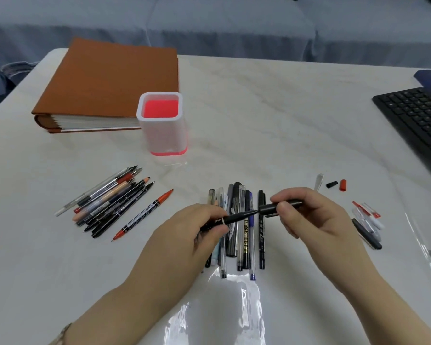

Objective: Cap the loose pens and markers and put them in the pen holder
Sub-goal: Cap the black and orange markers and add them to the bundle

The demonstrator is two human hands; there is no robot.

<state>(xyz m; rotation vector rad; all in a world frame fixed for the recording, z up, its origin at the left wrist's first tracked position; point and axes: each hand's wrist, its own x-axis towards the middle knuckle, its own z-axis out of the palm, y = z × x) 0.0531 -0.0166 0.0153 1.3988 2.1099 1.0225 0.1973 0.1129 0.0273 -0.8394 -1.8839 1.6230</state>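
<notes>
head view: white table [271, 108] carries an upright pen holder [162, 125], far-left of both hands. left hand [197, 227] grasps a black pen [237, 217]; right hand [306, 210] pinches its black cap [271, 207] at the tip, above a pen row [239, 245].

— Setting?
— Home living room used as a desk. White marble-look table [271, 115]; blue-grey covered sofa [222, 23] right behind it.
— Office signs?
— Black keyboard [416, 120] at right edge, thick brown binder [110, 80], loose pens [110, 202] beside a pen holder [162, 122].
</notes>
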